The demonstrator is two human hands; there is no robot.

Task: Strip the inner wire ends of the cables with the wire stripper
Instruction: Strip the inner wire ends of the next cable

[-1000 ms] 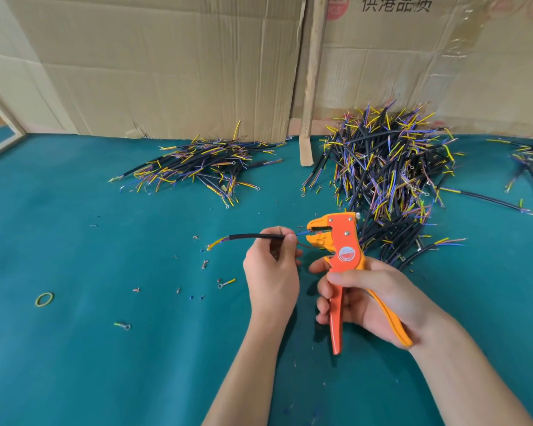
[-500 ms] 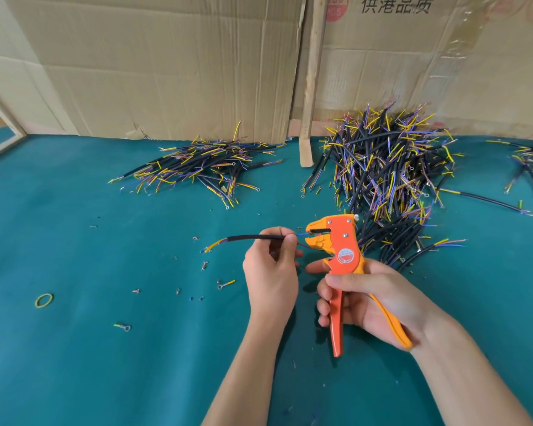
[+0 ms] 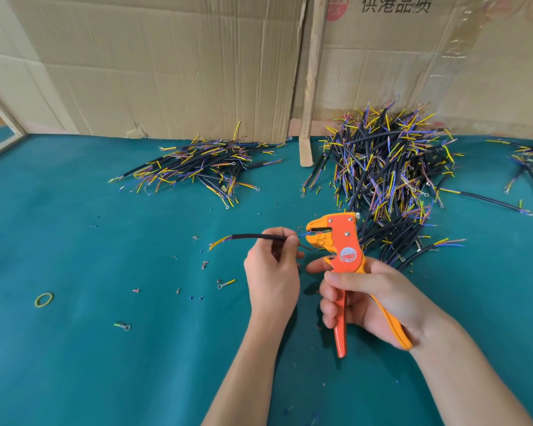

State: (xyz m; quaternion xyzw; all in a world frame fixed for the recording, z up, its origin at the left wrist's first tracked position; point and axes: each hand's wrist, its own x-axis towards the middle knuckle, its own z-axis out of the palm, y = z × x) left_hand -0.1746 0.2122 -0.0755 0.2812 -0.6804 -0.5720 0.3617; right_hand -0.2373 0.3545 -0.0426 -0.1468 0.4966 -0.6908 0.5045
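Two hands — left (image 3: 273, 273) pinches one cable (image 3: 253, 237), right (image 3: 371, 298) grips one stripper (image 3: 340, 241).

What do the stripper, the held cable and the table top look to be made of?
Stripper: orange body and handles look like matte plastic or painted metal; silver rivets suggest metal inside.
Cable: smooth black jacket, probably PVC or rubber, with coloured insulated cores at both ends; conductor too small to tell.
Table top: teal, matte, slightly fuzzy, likely felt or cloth.

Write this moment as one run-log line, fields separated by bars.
left hand: pinches black cable | right hand: grips wire stripper | blue inner wire at stripper mouth | step: stripping
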